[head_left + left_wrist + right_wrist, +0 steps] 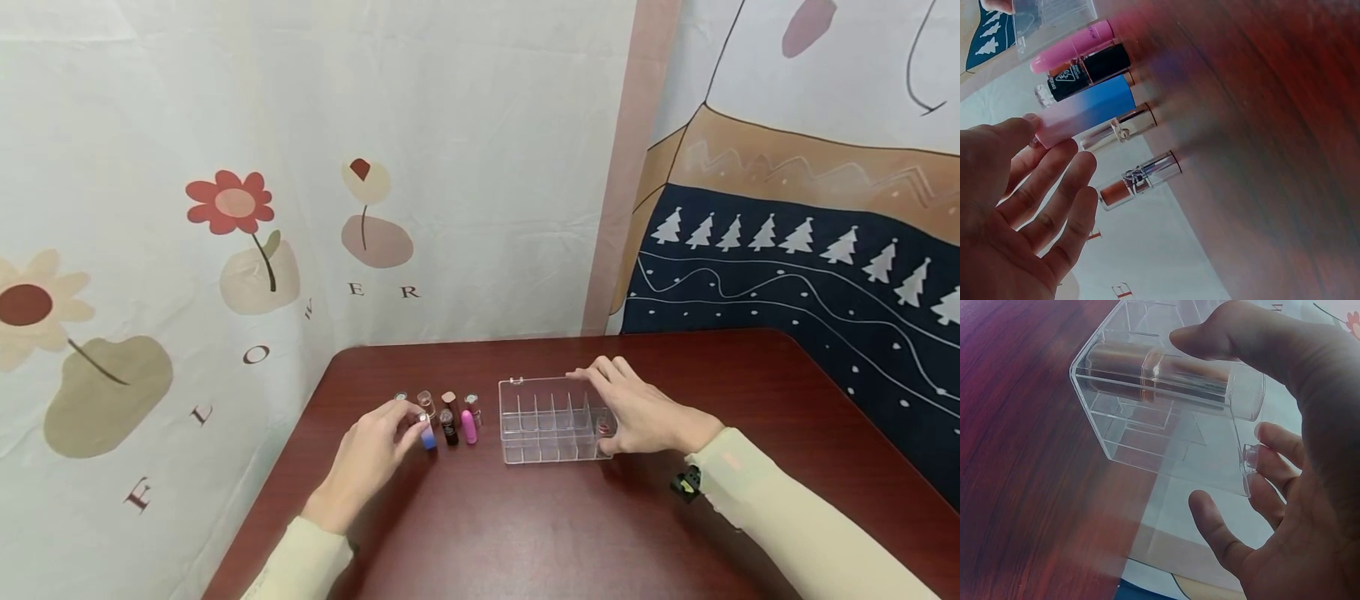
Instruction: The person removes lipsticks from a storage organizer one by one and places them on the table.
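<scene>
My left hand (pixel 371 446) pinches the top of a pink-to-blue lipstick tube (pixel 1088 110) between thumb and forefinger; the tube is upright at the front left of a small group. Beside it stand a black lipstick (pixel 449 428) with a clear top and a bright pink lipstick (pixel 468 427). A clear divided organizer box (pixel 555 450) sits to their right. My right hand (pixel 648 412) grips the box's right end, fingers at the back edge and thumb at the front. One shiny lipstick tube (pixel 1154 375) stands in the compartment under that thumb.
Behind the front tubes are several more lipsticks, among them a clear-capped one (pixel 426 402) and a brownish one (pixel 450 399). All rest on a dark red wooden table (pixel 480 517). Printed cloth (pixel 480 167) hangs behind the table.
</scene>
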`<control>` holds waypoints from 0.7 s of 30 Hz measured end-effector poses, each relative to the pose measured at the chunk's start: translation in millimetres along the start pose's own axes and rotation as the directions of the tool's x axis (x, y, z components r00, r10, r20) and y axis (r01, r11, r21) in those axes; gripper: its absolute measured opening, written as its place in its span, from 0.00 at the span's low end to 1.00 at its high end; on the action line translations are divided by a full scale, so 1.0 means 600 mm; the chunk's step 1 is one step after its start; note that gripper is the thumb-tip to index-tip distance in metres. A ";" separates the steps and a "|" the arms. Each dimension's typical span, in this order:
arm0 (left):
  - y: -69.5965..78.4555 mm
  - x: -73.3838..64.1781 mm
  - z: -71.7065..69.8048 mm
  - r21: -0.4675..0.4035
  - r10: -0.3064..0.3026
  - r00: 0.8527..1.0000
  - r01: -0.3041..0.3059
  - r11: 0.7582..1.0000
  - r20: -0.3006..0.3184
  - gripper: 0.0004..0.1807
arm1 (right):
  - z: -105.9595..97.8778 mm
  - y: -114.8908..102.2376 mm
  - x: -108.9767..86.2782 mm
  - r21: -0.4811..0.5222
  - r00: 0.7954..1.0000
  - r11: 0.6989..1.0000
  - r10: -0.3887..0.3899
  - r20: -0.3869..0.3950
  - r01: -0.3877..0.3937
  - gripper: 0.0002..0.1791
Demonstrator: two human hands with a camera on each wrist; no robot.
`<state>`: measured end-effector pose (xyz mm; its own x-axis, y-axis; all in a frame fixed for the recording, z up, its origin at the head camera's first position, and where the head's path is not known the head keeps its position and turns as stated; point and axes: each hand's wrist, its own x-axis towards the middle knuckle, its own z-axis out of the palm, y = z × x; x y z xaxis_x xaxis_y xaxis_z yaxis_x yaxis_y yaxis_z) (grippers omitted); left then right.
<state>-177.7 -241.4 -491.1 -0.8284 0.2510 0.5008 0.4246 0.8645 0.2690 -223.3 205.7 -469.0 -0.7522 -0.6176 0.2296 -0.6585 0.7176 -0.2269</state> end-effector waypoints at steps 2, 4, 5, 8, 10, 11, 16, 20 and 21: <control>-0.003 0.003 0.002 0.001 0.004 1.000 -0.004 1.000 0.000 0.08 | -0.001 0.000 0.001 -0.002 1.000 1.000 -0.004 -0.003 0.004 0.61; -0.006 0.005 0.005 0.001 0.008 1.000 -0.008 1.000 0.000 0.09 | -0.001 -0.001 0.001 0.000 1.000 1.000 -0.006 -0.003 0.006 0.61; -0.007 0.006 0.006 0.000 0.009 1.000 -0.009 1.000 0.003 0.09 | -0.002 -0.001 0.001 0.001 1.000 1.000 -0.007 -0.003 0.007 0.61; -0.010 0.009 0.009 -0.003 0.008 1.000 -0.008 1.000 0.007 0.09 | -0.003 -0.002 0.001 0.001 1.000 1.000 -0.006 -0.002 0.006 0.62; -0.013 0.009 0.011 -0.006 0.001 1.000 -0.001 1.000 0.014 0.09 | -0.003 -0.003 0.002 0.003 1.000 1.000 -0.001 0.002 0.001 0.62; -0.013 0.010 0.012 -0.008 -0.002 1.000 0.003 1.000 0.018 0.08 | -0.004 -0.004 0.002 0.003 1.000 1.000 0.001 0.004 -0.001 0.61; -0.017 0.009 0.015 -0.020 -0.019 0.999 0.020 1.000 0.033 0.08 | -0.003 -0.005 0.003 0.000 1.000 1.000 0.006 0.008 -0.006 0.61; -0.018 0.009 0.016 -0.022 -0.013 0.999 0.013 1.000 0.032 0.09 | -0.003 -0.004 0.002 -0.005 1.000 1.000 0.009 0.006 -0.009 0.61; -0.019 0.009 0.016 -0.024 -0.011 0.999 0.012 1.000 0.033 0.09 | -0.003 -0.003 0.001 -0.006 1.000 1.000 0.010 0.007 -0.010 0.61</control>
<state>-190.3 -245.6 -499.2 -0.8447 0.2553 0.4704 0.4231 0.8568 0.2948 -222.5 204.2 -466.9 -0.7588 -0.6127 0.2209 -0.6509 0.7256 -0.2234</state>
